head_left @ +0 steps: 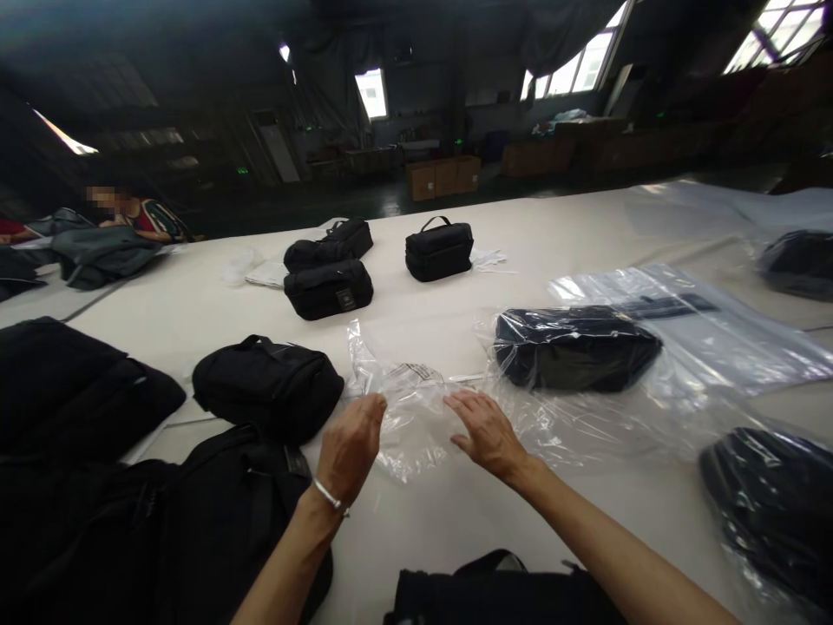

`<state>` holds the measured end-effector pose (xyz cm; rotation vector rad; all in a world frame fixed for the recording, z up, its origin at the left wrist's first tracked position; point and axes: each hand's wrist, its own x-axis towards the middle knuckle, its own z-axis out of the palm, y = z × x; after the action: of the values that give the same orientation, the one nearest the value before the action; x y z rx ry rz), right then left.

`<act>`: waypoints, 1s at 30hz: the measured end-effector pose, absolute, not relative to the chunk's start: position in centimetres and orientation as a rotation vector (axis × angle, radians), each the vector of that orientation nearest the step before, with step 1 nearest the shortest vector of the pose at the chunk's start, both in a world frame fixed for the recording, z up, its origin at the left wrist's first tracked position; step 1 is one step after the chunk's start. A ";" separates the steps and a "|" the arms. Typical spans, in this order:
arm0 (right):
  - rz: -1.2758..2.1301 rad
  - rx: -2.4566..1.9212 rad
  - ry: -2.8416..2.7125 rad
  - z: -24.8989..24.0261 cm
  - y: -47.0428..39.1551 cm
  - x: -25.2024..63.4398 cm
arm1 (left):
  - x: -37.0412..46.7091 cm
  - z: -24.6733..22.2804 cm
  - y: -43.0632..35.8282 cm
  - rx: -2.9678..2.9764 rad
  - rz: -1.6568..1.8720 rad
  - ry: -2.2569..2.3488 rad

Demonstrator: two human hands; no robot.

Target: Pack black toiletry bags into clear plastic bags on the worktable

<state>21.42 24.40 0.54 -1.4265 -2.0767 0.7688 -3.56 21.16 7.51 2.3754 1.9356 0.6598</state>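
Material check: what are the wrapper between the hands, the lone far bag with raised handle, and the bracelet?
Wrapper: thin glossy plastic film; transparent, crinkled, sharply glinting. Bag: matte black fabric, perhaps nylon or polyester; few highlights. Bracelet: probably smooth silvery metal, by its pale shine.

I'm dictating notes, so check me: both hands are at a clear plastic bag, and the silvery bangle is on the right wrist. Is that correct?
The left hand and right hand are at the clear plastic bag, but the head view shows the bangle on the left wrist, not the right.
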 end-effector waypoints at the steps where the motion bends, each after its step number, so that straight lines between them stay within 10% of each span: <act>1: 0.899 -1.490 -1.995 0.1 25.5 21.0 | -3.6 8.7 21.9 2.411 0.838 1.859; 5: 1.120 -1.704 -1.719 -2.0 29.3 21.5 | -2.8 11.0 25.3 2.469 1.323 1.662; 11: 1.155 -1.859 -1.511 -3.2 31.3 25.0 | -0.6 1.5 22.9 2.270 0.259 1.771; 16: 0.590 -1.695 -1.767 -1.2 27.6 26.9 | -2.0 -4.9 20.0 2.165 0.109 1.881; 30: 0.484 -1.381 -2.918 -4.8 20.2 18.0 | 1.8 -1.1 18.2 2.010 -0.230 1.749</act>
<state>17.96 20.19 -4.77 -1.3808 -2.9175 0.4840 1.84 18.16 -1.05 2.0102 1.7493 -0.2302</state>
